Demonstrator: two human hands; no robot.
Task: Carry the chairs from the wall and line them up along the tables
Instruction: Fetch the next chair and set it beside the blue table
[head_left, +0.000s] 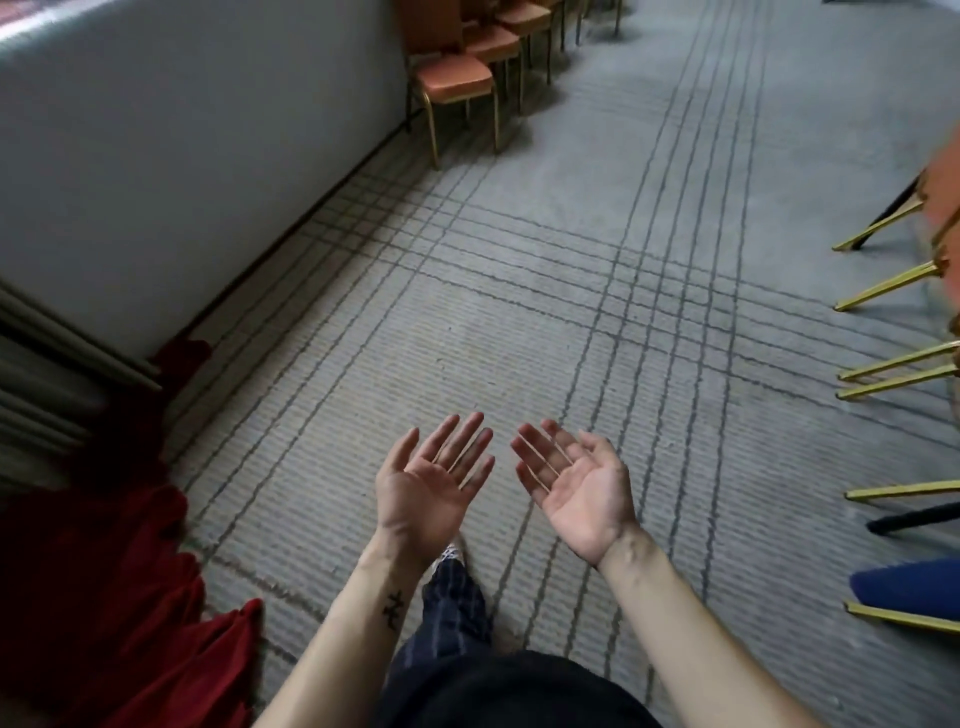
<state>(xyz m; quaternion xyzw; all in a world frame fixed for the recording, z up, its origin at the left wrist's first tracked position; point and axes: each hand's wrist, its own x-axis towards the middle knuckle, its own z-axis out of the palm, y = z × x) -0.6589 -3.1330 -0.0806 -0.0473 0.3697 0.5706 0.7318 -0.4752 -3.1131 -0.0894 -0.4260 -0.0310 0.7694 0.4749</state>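
Big grey carpet (571, 260) everywhere, orange chairs (457, 78) lined up by the wall (182, 156) up ahead. Left hand (431, 478) and right hand (576, 483) both palm-up, fingers spread flat, holding nothing.

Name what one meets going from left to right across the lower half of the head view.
red cloth on the floor → left hand, open, palm up → right hand, open, palm up → blue chair seat at the right edge
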